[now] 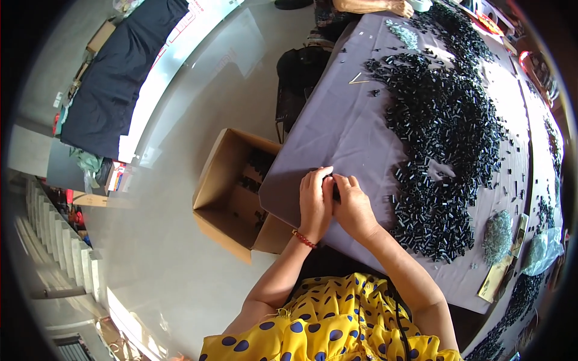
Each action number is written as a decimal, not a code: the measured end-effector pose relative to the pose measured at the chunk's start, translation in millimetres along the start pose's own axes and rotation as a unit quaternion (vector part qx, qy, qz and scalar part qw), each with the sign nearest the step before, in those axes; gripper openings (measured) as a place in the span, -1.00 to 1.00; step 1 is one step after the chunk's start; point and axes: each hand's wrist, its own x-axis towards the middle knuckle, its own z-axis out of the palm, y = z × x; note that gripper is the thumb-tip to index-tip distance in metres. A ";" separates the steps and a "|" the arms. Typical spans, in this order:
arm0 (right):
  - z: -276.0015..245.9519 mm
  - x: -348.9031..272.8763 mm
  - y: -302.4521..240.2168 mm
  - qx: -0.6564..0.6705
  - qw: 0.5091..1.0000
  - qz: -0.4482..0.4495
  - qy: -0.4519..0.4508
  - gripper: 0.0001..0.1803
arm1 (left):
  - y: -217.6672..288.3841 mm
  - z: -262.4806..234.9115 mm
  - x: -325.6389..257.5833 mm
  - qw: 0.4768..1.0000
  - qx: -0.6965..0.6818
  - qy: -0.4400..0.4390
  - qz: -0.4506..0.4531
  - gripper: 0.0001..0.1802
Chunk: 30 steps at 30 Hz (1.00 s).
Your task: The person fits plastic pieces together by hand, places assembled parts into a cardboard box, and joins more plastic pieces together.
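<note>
My left hand and my right hand meet over the near left corner of the purple-grey tabletop. Both are closed, fingers curled, around a small black piece that shows only partly between them; its full shape is hidden. To the right of my hands spreads a large heap of small black, tube-like pieces. Below the table's left edge an open cardboard box holds some black pieces inside.
A pile of small clear pieces lies right of the heap, near a clear plastic bag. Another person's arm rests at the far table end. A black chair stands left of the table. Black cloth covers something at far left.
</note>
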 end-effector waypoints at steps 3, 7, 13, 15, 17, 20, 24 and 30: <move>8.8 3.6 1.4 0.072 0.989 -0.086 0.092 -0.75 | 1.1 2.3 1.2 0.999 0.001 0.037 -0.031 -0.81; 16.6 3.4 7.5 0.201 0.978 0.020 0.059 -0.74 | 4.8 9.9 2.4 0.992 -0.070 0.063 -0.086 -0.83; 21.7 13.4 -10.6 0.307 0.944 0.117 -0.027 -0.71 | -2.1 7.2 0.7 0.964 -0.176 0.134 -0.145 -0.89; 27.3 15.8 -12.7 0.298 0.950 0.088 -0.016 -0.69 | -1.8 4.6 -0.3 0.944 -0.233 0.159 -0.172 -0.88; 26.4 16.5 -10.0 0.211 0.976 0.049 0.003 -0.63 | 0.2 3.2 0.8 0.903 -0.333 0.170 -0.212 -0.87; 14.3 17.2 -38.6 0.139 0.990 -0.004 -0.002 -0.57 | -5.0 -1.5 -2.4 0.728 -0.583 0.185 -0.310 -0.87; -2.2 17.0 -67.7 0.022 0.996 -0.062 -0.066 -0.50 | -6.6 -11.9 3.9 0.730 -0.592 0.200 -0.278 -0.79; -23.5 23.7 -88.4 -0.009 0.982 -0.166 -0.088 -0.52 | -20.9 -17.5 6.0 0.484 -0.775 0.120 -0.387 -0.74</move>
